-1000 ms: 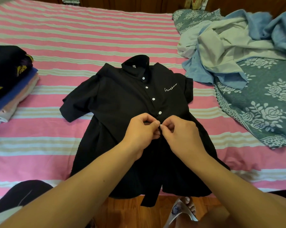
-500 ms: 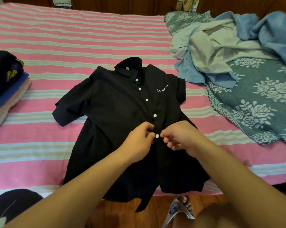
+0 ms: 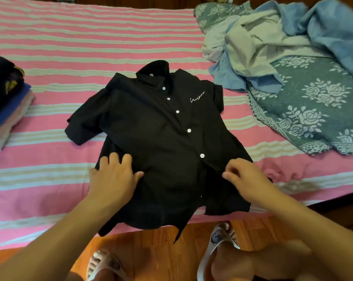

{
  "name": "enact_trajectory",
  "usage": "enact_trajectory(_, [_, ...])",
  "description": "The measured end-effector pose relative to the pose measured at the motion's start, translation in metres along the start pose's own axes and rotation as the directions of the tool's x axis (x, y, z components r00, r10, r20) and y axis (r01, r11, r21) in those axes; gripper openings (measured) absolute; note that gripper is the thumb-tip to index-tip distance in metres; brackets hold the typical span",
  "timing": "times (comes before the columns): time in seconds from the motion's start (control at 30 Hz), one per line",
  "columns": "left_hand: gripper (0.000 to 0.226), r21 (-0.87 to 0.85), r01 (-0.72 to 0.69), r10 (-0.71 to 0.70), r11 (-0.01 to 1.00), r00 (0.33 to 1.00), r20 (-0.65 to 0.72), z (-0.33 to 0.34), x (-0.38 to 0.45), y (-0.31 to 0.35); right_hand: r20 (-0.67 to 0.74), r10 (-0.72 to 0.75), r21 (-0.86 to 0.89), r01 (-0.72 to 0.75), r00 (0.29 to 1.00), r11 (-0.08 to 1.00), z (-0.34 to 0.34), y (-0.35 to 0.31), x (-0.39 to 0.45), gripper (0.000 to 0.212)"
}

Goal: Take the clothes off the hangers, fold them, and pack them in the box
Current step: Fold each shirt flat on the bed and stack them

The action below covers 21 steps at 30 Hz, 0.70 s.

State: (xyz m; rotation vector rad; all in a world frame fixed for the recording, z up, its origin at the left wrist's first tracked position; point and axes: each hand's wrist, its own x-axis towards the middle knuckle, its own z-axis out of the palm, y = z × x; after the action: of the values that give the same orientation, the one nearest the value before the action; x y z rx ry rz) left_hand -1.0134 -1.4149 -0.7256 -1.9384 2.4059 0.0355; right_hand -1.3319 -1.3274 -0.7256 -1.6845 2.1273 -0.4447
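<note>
Flattening the black short-sleeved button shirt (image 3: pixel 151 138) at frame centre on the pink striped bedsheet (image 3: pixel 70 47), the left hand (image 3: pixel 114 175) presses open-palmed; the right hand (image 3: pixel 244 175) hovers with loosely curled fingers, holding nothing. Folding likely starts next, sleeves inward. White chest script (image 3: pixel 197 97) is unreadable. 5 buttons show fastened.

Black shirt (image 3: pixel 151 134) spread front-up on striped bed (image 3: pixel 90 37).
Left hand (image 3: pixel 113 175) flat on lower left panel; right hand (image 3: pixel 244 175) curled loosely at right hem.
</note>
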Motion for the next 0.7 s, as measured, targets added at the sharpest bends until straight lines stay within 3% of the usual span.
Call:
enact_trajectory(0.13, [0.021, -0.103, -0.114, 0.104, 0.988, 0.990, -0.097, 0.007, 0.001, -0.011, -0.022, 0.197, 0.223, -0.187, 0.980, 0.957, -0.029, 0.012, 0.007, 0.019])
enact_trajectory(0.2, [0.021, -0.113, -0.079, 0.060, 0.990, 0.984, -0.165, 0.001, 0.003, -0.018, -0.088, 0.203, 0.170, -0.186, 0.975, 0.968, -0.036, 0.014, 0.010, 0.019])
enact_trajectory(0.27, [0.014, -0.011, -0.066, 0.060, 0.998, 0.955, -0.289, -0.007, 0.002, -0.022, -0.130, 0.149, 0.016, -0.148, 0.980, 0.989, -0.031, 0.007, 0.007, 0.016])
enact_trajectory(0.3, [0.012, 0.018, -0.099, 0.099, 0.995, 0.927, -0.361, -0.011, -0.001, -0.018, -0.155, 0.119, -0.031, -0.126, 0.981, 0.992, -0.024, 0.002, 0.003, 0.015])
enact_trajectory(0.37, [0.011, 0.004, -0.296, 0.268, 0.955, 0.860, -0.434, -0.015, -0.011, 0.005, -0.195, 0.070, -0.035, -0.078, 0.978, 0.996, -0.007, -0.010, -0.009, 0.019])
enact_trajectory(0.43, [0.009, -0.144, -0.495, 0.420, 0.857, 0.832, -0.363, -0.008, -0.028, 0.043, -0.173, 0.057, -0.005, -0.059, 0.983, 0.998, 0.011, -0.021, -0.020, 0.019])
enact_trajectory(0.47, [0.014, -0.244, -0.519, 0.457, 0.819, 0.848, -0.269, -0.001, -0.037, 0.062, -0.149, 0.081, 0.004, -0.081, 0.986, 0.997, 0.020, -0.026, -0.025, 0.024])
enact_trajectory(0.53, [0.038, -0.392, -0.432, 0.430, 0.812, 0.898, -0.096, 0.015, -0.049, 0.089, -0.167, 0.136, -0.014, -0.140, 0.977, 0.990, 0.034, -0.028, -0.028, 0.037])
enact_trajectory(0.6, [0.053, -0.303, -0.446, 0.444, 0.842, 0.892, -0.078, 0.032, -0.054, 0.100, -0.239, 0.136, -0.029, -0.146, 0.962, 0.989, 0.042, -0.027, -0.026, 0.038])
enact_trajectory(0.7, [0.059, -0.149, -0.558, 0.561, 0.816, 0.828, -0.031, 0.043, -0.056, 0.102, -0.246, 0.137, 0.001, -0.141, 0.960, 0.990, 0.039, -0.020, -0.024, 0.023])
